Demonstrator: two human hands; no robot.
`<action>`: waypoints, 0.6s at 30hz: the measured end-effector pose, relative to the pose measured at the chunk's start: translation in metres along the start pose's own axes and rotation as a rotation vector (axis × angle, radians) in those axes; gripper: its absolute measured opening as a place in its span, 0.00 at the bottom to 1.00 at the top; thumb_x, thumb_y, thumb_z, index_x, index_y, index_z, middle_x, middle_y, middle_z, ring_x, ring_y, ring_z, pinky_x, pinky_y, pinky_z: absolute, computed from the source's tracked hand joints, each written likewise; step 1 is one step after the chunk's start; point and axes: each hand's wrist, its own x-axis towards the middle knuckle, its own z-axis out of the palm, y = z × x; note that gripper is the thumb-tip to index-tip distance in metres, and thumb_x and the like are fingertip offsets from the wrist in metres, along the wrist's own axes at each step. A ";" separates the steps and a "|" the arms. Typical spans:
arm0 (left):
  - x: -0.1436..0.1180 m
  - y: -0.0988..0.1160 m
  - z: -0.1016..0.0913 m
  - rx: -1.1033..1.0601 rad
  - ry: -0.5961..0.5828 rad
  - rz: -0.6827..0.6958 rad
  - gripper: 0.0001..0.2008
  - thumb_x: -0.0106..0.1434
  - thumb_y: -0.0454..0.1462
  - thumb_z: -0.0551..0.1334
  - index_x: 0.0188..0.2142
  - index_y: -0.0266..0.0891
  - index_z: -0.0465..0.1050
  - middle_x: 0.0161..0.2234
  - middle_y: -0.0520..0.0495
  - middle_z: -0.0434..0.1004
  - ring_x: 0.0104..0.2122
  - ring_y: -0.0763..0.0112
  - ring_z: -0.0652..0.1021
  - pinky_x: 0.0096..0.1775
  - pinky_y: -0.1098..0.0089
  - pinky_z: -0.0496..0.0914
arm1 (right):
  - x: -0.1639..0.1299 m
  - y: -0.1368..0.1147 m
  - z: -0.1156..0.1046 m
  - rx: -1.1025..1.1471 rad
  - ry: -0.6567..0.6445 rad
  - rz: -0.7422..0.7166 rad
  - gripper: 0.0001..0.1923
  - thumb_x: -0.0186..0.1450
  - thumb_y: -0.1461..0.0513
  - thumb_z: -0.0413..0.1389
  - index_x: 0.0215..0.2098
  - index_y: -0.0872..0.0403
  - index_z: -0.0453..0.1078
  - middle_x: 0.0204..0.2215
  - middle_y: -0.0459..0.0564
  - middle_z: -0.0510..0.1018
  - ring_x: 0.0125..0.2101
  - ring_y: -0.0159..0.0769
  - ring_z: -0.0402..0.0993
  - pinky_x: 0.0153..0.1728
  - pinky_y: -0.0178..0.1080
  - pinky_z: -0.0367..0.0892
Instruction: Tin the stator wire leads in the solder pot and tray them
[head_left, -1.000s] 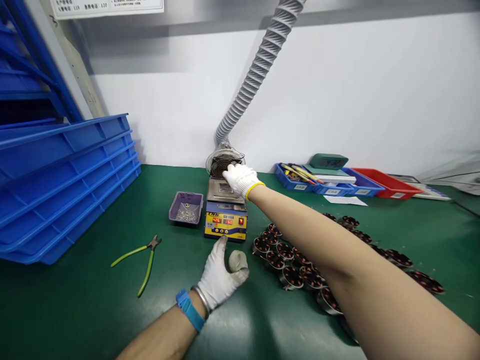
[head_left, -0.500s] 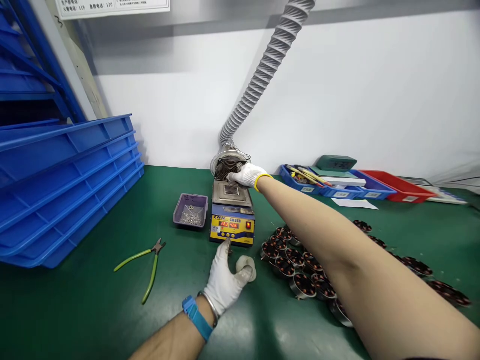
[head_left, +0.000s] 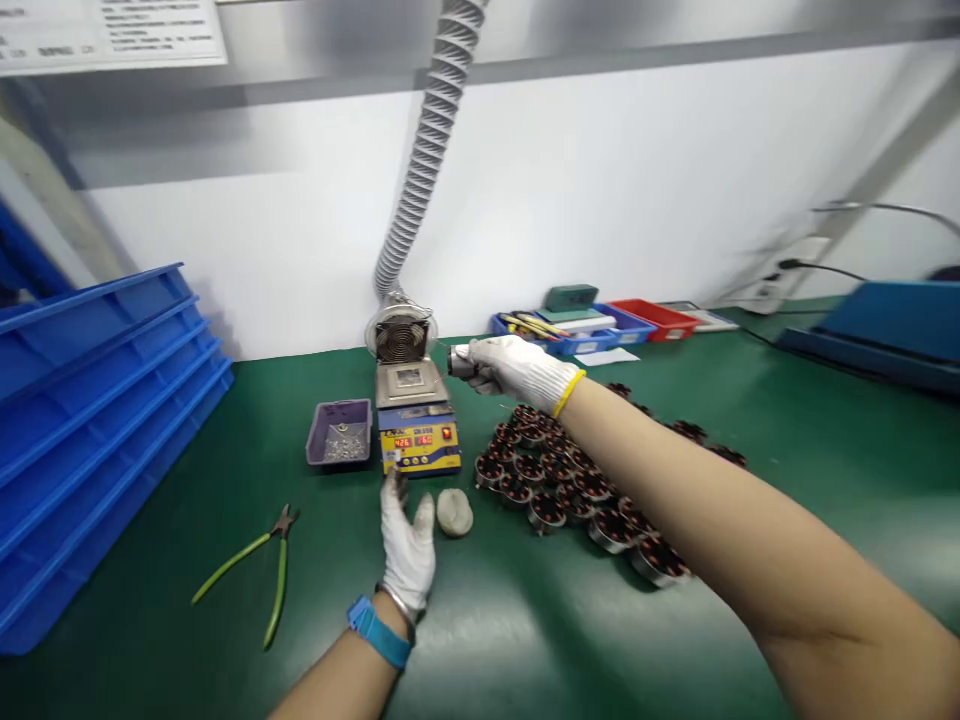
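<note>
Tray (head_left: 339, 440) of small metal bits — beside solder pot (head_left: 417, 425), near left hand (head_left: 407, 545).

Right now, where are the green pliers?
In the head view, the green pliers lie flat on the green table, at the left. They sit left of the left hand, in front of the small purple tray, near the stacked blue trays.

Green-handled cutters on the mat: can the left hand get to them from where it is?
Probably yes. The left hand rests open on the green mat, holding nothing, and the cutters lie to its left with only bare mat between them.
</note>
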 end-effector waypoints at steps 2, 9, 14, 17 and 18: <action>-0.007 0.005 -0.004 0.061 0.063 0.131 0.34 0.70 0.50 0.54 0.68 0.35 0.48 0.66 0.28 0.56 0.65 0.51 0.63 0.65 0.47 0.58 | -0.040 0.022 -0.016 0.138 0.006 0.042 0.13 0.67 0.54 0.53 0.34 0.54 0.72 0.28 0.51 0.78 0.22 0.28 0.67 0.23 0.32 0.68; -0.086 0.036 -0.014 0.120 -0.503 0.623 0.42 0.64 0.44 0.64 0.71 0.42 0.46 0.68 0.33 0.54 0.66 0.47 0.62 0.64 0.48 0.62 | -0.255 0.100 -0.096 0.543 0.347 0.090 0.29 0.46 0.53 0.73 0.43 0.51 0.73 0.38 0.48 0.79 0.34 0.36 0.77 0.35 0.39 0.76; -0.106 0.035 -0.013 0.256 -0.809 0.718 0.37 0.64 0.47 0.61 0.68 0.42 0.52 0.65 0.33 0.62 0.61 0.42 0.70 0.58 0.41 0.70 | -0.453 0.126 -0.139 0.324 0.933 0.228 0.36 0.47 0.53 0.73 0.51 0.52 0.68 0.44 0.53 0.80 0.44 0.43 0.79 0.48 0.45 0.74; -0.099 0.023 -0.008 0.312 -0.830 0.677 0.37 0.63 0.52 0.60 0.67 0.39 0.56 0.64 0.31 0.64 0.59 0.37 0.71 0.56 0.37 0.70 | -0.555 0.153 -0.147 0.000 1.198 0.476 0.35 0.52 0.52 0.68 0.55 0.52 0.66 0.47 0.54 0.81 0.48 0.47 0.78 0.52 0.48 0.72; -0.096 0.019 -0.007 0.335 -0.843 0.633 0.37 0.63 0.52 0.59 0.66 0.39 0.56 0.64 0.32 0.64 0.59 0.37 0.71 0.57 0.37 0.70 | -0.582 0.165 -0.146 -0.173 1.232 0.635 0.35 0.53 0.51 0.68 0.56 0.52 0.67 0.47 0.55 0.80 0.48 0.49 0.77 0.51 0.48 0.71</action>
